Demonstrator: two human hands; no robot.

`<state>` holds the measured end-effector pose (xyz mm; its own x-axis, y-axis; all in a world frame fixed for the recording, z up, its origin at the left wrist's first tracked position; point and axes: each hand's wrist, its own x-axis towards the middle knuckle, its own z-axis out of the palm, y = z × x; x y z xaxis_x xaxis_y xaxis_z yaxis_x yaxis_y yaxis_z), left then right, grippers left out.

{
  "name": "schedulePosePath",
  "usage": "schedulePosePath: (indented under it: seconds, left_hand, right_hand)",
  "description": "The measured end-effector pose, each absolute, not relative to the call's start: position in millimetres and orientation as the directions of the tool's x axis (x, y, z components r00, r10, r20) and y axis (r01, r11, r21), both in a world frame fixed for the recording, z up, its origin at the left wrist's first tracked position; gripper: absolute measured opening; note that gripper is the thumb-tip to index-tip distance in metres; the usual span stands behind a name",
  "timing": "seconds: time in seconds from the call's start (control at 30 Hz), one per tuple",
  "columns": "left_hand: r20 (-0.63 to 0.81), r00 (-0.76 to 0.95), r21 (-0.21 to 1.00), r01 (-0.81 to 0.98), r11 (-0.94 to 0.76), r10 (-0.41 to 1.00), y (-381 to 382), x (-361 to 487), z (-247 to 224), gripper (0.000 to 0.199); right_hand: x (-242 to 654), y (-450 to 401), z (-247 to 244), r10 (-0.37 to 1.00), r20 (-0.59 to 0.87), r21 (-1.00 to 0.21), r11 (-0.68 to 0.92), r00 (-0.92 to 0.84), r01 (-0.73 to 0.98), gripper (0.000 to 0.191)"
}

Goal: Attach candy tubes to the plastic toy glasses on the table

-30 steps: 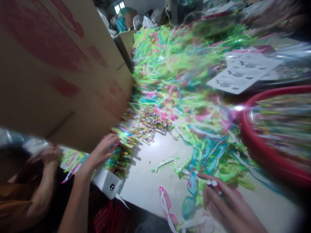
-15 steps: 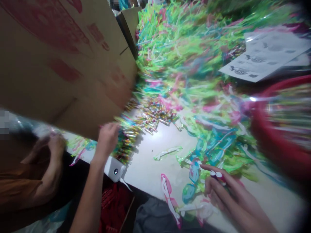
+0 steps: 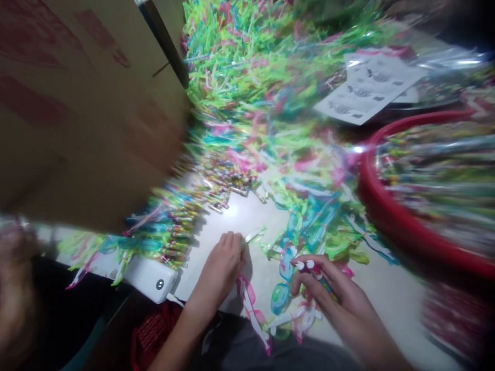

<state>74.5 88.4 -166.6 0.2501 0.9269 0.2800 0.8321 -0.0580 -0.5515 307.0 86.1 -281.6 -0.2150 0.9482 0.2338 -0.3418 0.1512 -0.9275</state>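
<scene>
My left hand (image 3: 224, 263) is over the white tabletop (image 3: 232, 219), fingers closed at the near end of a slim green-and-white piece of plastic toy glasses (image 3: 255, 234). The hand covers part of that piece. My right hand (image 3: 328, 288) is curled around a few small tubes with colourful filling (image 3: 309, 267), white and purple ends showing at the fingertips. Just left of it are blue toy glasses (image 3: 280, 296). Pink-and-white toy glasses (image 3: 253, 314) lie at the near table edge, below my left hand.
A big cardboard box (image 3: 96, 154) stands at left. Heaped green, pink and blue plastic glasses (image 3: 247, 77) fill the back. Filled tubes (image 3: 181, 226) lie in rows by a white power bank (image 3: 150, 278). A red basin (image 3: 371, 206) and printed sheets (image 3: 367, 87) are at right.
My left hand has moved right, from the tube rows by the box to the green-and-white piece. My right hand keeps its tubes. The view has shifted right.
</scene>
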Motion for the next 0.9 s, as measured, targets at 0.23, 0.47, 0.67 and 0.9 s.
schedulePosePath:
  seconds: [0.23,0.47,0.67,0.9]
  left_hand:
    - [0.313,0.245,-0.561,0.827,-0.030,0.917,83,69,-169,0.036]
    - [0.456,0.051,0.473,0.832,-0.291,0.888,65,98,-138,0.023]
    - [0.475,-0.005,0.866,0.185,-0.466,0.880,46,157,-154,0.027]
    - [0.594,0.064,0.798,0.074,-0.597,0.802,47,178,-172,0.022]
  right_hand:
    - [309,79,-273,0.962,0.209,-0.929,0.138,-0.178,-0.343,0.048]
    - [311,70,-263,0.971,0.203,-0.907,0.138,-0.126,-0.397,0.041]
    - [310,67,-255,0.907,0.420,-0.852,0.377,-0.044,-0.362,0.026]
    - [311,63,-256,0.840,0.531,-0.775,0.534,0.109,-0.339,0.016]
